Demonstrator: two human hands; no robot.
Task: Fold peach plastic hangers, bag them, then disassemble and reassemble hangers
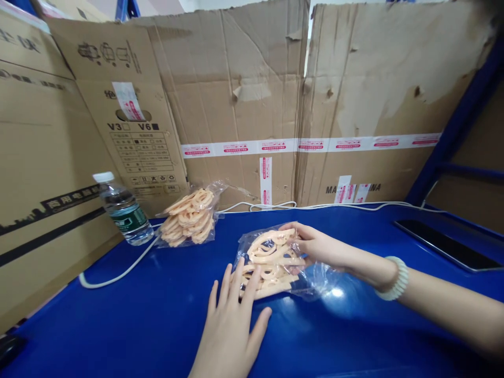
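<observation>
A clear plastic bag of peach-coloured openwork pieces [271,249] lies in the middle of the blue table, its loose end crumpled toward the right. My right hand [309,244], with a pale beaded bracelet on the wrist, grips the bag's right side, thumb and fingers closed around the upper pieces. My left hand [234,325] is spread open, palm down, its fingertips at the front left edge of the bag. A second clear bag of similar stacked pieces [189,218] sits farther back on the left, apart from both hands.
A water bottle [125,212] with a white cap stands at the left, beside a white cable [118,278]. A black phone [444,244] lies on the blue table [137,320] at the right. Cardboard panels [236,105] wall off the back and left. Part of a dark object [10,349] shows lower left.
</observation>
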